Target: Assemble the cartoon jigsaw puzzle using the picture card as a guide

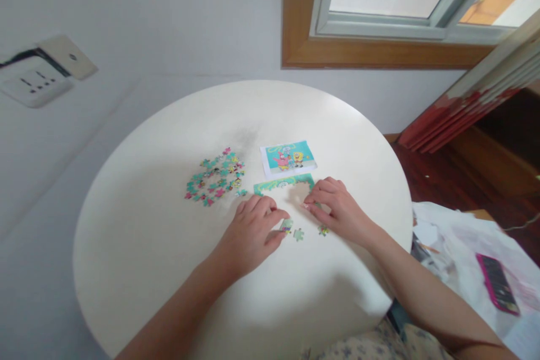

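My left hand point(253, 232) has its thumb and index finger at a green puzzle piece point(287, 225), gripping it by the edges near the tabletop. Between the fingertips of my right hand point(335, 206) is a small, pale puzzle piece point(306, 205), partly hidden by the fingers. Just beyond both hands lies a joined green strip of the puzzle point(283, 183), its lower part covered by my hands. A loose light-green piece point(298, 234) rests between the hands, and a multicoloured piece point(323, 230) lies below my right hand.
A printed cartoon picture point(290, 158) lies behind the strip. Several loose puzzle pieces point(215, 177) are heaped to the left on the round white table point(139, 225). Papers and a pink-edged phone point(498, 284) are at the lower right. A window point(388, 5) is behind.
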`<action>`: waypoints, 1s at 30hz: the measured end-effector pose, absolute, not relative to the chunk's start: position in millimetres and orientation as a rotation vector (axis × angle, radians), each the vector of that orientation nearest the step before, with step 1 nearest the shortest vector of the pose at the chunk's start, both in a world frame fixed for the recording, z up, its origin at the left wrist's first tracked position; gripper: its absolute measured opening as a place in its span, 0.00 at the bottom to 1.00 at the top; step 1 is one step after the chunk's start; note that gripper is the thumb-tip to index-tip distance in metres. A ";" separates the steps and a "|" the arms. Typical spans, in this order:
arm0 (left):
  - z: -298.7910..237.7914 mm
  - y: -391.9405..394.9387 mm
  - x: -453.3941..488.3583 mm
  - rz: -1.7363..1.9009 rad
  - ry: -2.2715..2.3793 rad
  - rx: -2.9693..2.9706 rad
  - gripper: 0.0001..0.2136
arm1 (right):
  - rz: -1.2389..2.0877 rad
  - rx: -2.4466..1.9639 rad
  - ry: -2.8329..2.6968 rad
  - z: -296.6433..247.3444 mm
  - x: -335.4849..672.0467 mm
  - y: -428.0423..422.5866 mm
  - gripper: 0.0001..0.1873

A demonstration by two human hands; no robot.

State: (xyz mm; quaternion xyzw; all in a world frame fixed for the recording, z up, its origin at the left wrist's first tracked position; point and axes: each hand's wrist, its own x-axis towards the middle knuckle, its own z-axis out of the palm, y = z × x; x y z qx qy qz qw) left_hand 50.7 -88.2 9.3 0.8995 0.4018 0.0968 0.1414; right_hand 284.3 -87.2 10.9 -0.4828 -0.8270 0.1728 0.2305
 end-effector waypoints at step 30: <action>14.7 -102.8 64.7 0.264 1.519 2.594 0.08 | 0.494 -1.214 -2.604 17.5 281.9 -96.4 0.09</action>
